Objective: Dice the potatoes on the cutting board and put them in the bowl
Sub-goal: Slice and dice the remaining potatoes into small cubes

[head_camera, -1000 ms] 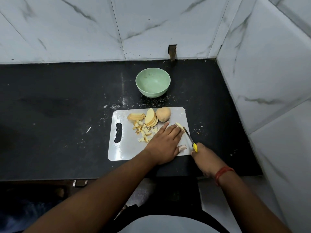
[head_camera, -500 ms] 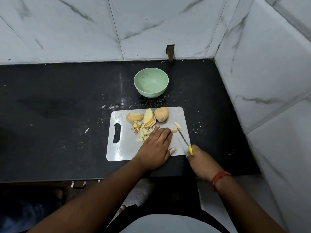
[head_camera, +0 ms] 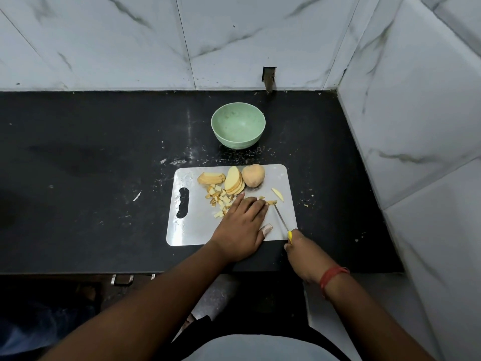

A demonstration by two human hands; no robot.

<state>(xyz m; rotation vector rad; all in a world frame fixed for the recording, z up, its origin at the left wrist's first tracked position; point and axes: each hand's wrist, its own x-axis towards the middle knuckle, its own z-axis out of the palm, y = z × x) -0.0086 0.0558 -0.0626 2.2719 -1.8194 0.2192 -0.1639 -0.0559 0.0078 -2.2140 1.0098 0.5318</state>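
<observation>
A white cutting board (head_camera: 192, 230) lies on the black counter. On it sit a whole potato (head_camera: 253, 175), a fan of potato slices (head_camera: 234, 181), a second sliced stack (head_camera: 210, 177), several small dice (head_camera: 220, 198) and a loose strip (head_camera: 277, 193). My left hand (head_camera: 242, 225) lies flat on the board, fingertips pressing potato pieces (head_camera: 271, 202) down. My right hand (head_camera: 305, 252) grips a yellow-handled knife (head_camera: 281, 219), its blade tip beside those pieces. An empty green bowl (head_camera: 238, 125) stands beyond the board.
Marble-tiled walls close the counter at the back and right (head_camera: 416, 126). White crumbs and scraps are scattered on the counter (head_camera: 174, 161) between the bowl and the board. The counter's front edge (head_camera: 78, 273) runs just below my hands.
My left hand has slid left across the board. The knife moved with it, away from the loose strip, which now lies free at the right.
</observation>
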